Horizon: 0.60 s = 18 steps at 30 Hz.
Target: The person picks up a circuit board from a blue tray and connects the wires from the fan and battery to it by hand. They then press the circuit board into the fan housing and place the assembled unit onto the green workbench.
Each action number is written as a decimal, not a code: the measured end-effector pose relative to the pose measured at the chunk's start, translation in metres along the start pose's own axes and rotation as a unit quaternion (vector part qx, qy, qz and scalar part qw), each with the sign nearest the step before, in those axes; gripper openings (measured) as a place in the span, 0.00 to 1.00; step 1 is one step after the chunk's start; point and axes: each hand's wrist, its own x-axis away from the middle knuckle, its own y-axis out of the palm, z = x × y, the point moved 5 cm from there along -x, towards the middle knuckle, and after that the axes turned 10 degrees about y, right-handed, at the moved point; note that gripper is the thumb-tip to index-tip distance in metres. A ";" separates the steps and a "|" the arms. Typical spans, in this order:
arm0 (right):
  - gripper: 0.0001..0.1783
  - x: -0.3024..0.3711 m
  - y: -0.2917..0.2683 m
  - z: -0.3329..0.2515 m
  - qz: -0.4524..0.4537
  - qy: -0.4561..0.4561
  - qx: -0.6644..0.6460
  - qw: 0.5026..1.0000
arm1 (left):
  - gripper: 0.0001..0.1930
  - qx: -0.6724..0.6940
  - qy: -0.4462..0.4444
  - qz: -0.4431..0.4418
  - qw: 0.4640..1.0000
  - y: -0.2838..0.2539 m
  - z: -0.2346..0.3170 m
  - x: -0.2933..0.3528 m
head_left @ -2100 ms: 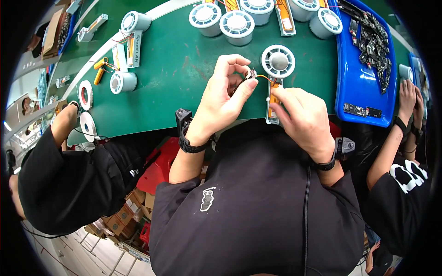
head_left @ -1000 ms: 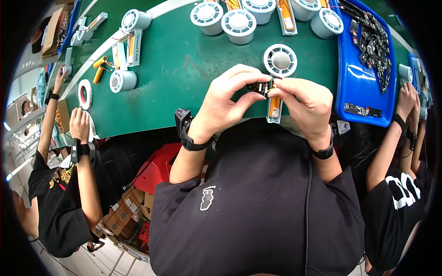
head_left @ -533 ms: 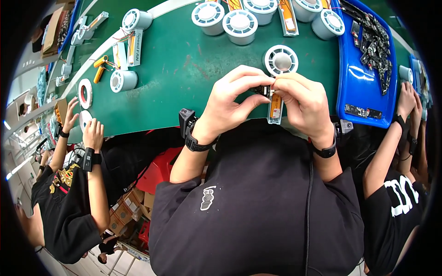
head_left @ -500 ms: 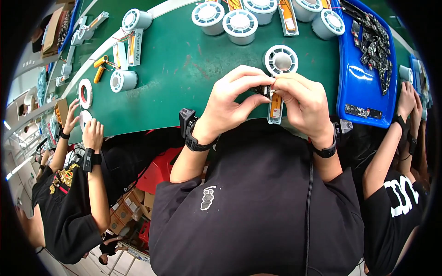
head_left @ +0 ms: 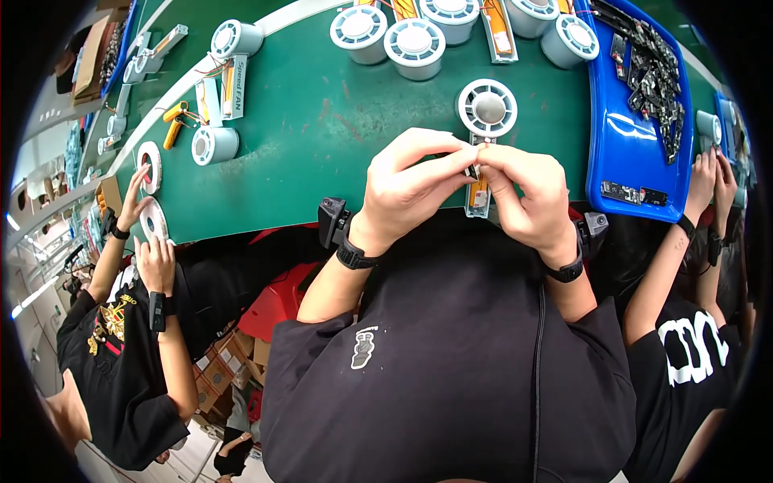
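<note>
In front of me lies a small fan with a round, pale grey-blue head [head_left: 488, 108]. Its open handle [head_left: 477, 213] points toward me and has an orange battery [head_left: 480, 193] inside. Over the handle, just below the fan head, my left hand [head_left: 412, 183] pinches a small dark circuit board [head_left: 471, 171], mostly covered by the fingers. Close against it, my right hand [head_left: 530, 197] is closed in a pinch, its fingertips meeting the left ones. What sits between the right fingertips is too small to make out.
A blue tray [head_left: 600, 173] with many black circuit boards [head_left: 656, 88] stands at the right. More fans [head_left: 415, 48] line the far edge, and others [head_left: 216, 143] lie at the left with loose orange batteries [head_left: 173, 125]. Co-workers' hands [head_left: 155, 262] are busy on both sides.
My hands have drawn closer together and sit slightly lower over the handle. The circuit board, plainer before, is now mostly hidden. The left co-worker's hands have moved apart from the white ring.
</note>
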 end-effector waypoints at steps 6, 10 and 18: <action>0.10 0.006 0.007 -0.001 0.008 0.030 0.011 0.999 | 0.21 -0.073 0.075 0.053 0.993 0.004 0.004 0.006; 0.11 0.009 0.005 0.005 0.029 0.029 -0.011 0.999 | 0.20 -0.091 0.079 0.035 0.992 0.002 0.009 0.003; 0.12 -0.002 -0.006 0.007 0.106 0.055 0.055 0.991 | 0.21 -0.072 -0.038 -0.051 0.995 0.001 0.004 0.010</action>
